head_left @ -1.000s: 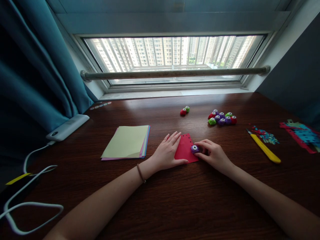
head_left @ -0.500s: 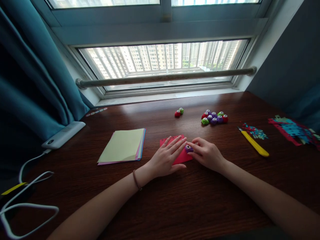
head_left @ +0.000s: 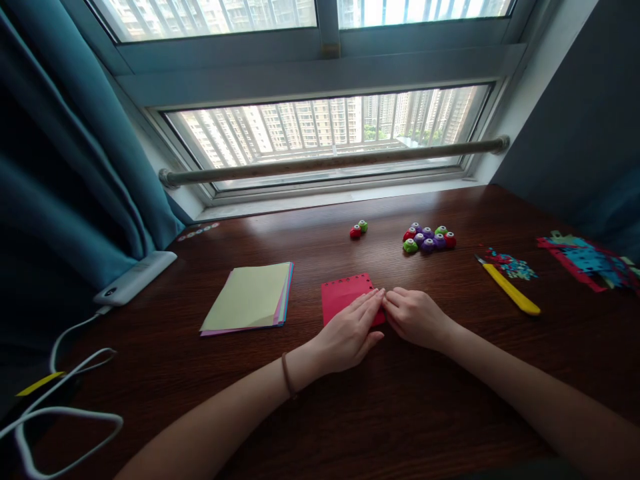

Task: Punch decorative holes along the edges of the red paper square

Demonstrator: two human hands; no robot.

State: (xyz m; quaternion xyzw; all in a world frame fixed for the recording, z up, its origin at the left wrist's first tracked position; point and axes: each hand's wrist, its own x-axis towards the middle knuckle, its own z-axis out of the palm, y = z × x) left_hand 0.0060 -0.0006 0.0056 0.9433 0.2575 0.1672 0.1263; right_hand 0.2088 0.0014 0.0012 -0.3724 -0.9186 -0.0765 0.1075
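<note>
Since half a second ago the purple punch that sat at the right edge of the red paper (head_left: 344, 297) has gone out of sight; the two hands have drawn together over that edge, so the punch most likely sits beneath the fingers, though the view does not show it; the left hand (head_left: 350, 333) now lies flat on the near right part of the sheet, fingers stretched toward one o'clock, grasping nothing that can be seen; the right hand (head_left: 415, 319) is curled knuckles-up with its fingertips touching those of the left, and whether it clasps the punch I cannot tell; this looks like pressing at the sheet's right edge, while a row of small holes already runs along the far edge. The camera has also shifted a little, so more window shows.

The worktop (head_left: 400, 413) is dark polished wood; at nine o'clock from the red paper lies a stack of coloured paper (head_left: 250, 305); at twelve o'clock a pair of small punches (head_left: 358, 230), and at one o'clock a cluster of punches (head_left: 429, 239); at three o'clock a yellow knife (head_left: 510, 288) beside paper scraps (head_left: 587, 260); far at nine o'clock a white power bank (head_left: 135, 277) with its cable (head_left: 65, 420); a teal curtain (head_left: 60, 167) hangs left; the window (head_left: 325, 127) with its rail faces tower blocks.
</note>
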